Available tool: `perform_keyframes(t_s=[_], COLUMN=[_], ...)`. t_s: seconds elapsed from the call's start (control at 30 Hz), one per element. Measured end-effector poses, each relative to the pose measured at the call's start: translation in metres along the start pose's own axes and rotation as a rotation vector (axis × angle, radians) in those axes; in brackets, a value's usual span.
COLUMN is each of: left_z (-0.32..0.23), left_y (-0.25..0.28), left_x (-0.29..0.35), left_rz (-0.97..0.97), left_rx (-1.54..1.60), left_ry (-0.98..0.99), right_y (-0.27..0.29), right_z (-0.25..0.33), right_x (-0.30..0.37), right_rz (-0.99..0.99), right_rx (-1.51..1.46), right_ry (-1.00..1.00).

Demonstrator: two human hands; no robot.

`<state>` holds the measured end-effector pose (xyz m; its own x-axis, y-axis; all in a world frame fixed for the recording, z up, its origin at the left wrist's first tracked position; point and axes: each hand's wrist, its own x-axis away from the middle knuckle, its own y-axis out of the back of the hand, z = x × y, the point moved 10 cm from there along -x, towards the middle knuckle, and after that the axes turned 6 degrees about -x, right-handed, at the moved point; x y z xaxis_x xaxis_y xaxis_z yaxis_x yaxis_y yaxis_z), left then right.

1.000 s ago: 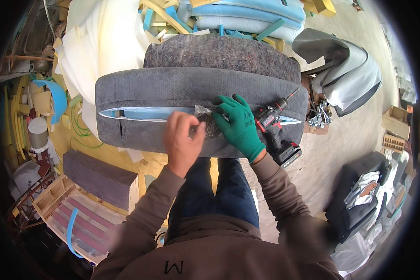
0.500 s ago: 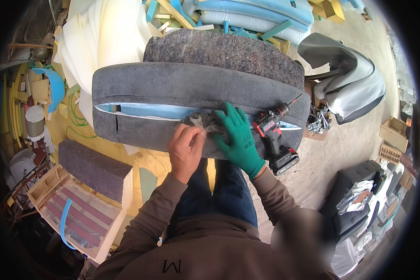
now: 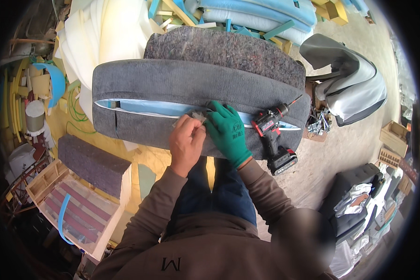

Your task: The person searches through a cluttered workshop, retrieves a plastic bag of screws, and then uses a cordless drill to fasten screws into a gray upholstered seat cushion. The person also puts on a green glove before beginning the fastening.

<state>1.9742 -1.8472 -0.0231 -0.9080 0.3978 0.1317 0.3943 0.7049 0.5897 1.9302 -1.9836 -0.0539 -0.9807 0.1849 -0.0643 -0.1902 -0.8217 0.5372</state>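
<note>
A long grey upholstered cushion (image 3: 172, 84) lies across in front of me, with an open seam showing light blue foam (image 3: 144, 108). My bare left hand (image 3: 186, 142) pinches the grey fabric edge (image 3: 198, 116) at the seam. My right hand (image 3: 228, 133), in a green glove, presses flat on the cushion right beside it, fingers touching the same spot. A red and black cordless drill (image 3: 273, 135) rests on the cushion just right of my gloved hand.
A wooden frame with a grey padded block (image 3: 91, 163) stands at lower left. White and blue foam sheets (image 3: 102, 32) pile up behind. A grey chair shell (image 3: 354, 88) sits at right, dark furniture with cloth (image 3: 354, 205) at lower right.
Both hands stay at the seam with only small shifts; the left hand's fingers have closed tighter on the fabric edge. The drill has not moved.
</note>
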Motion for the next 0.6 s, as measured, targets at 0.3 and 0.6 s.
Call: perform_keyframes(t_s=[0.3,0.6], left_z=[0.012,0.009], left_y=[-0.001,0.002], left_x=[0.002,-0.008], left_rz=[-0.043,-0.142], left_rx=[0.11,-0.116], left_ry=[0.046,0.004], right_y=[0.0,0.001], right_z=[-0.012,-0.019], right_x=[0.002,0.0], right_rz=[-0.119,0.09], right_rx=[-0.176,-0.338], right_ry=[-0.177,-0.269])
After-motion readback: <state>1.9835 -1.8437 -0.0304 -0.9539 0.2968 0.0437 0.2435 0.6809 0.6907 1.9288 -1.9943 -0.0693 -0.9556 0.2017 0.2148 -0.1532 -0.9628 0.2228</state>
